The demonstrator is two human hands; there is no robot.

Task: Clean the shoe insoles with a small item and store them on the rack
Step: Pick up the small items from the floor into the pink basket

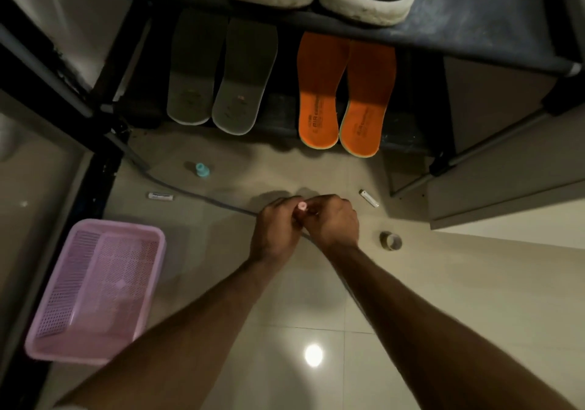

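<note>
Both grips pinch one small pink item (301, 206): left hand (274, 230), right hand (332, 221). Rack (474, 26): two grey insoles (221, 74), two orange insoles (346, 93).

Both forearms are bare to the frame edge, with no sleeves, and the left hand (274, 231) and right hand (332, 219) wear no gloves.

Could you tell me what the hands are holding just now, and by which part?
Both hands, left and right, pinch a small pink item between them; only its round end shows, so the exact hold cannot be told.
</note>
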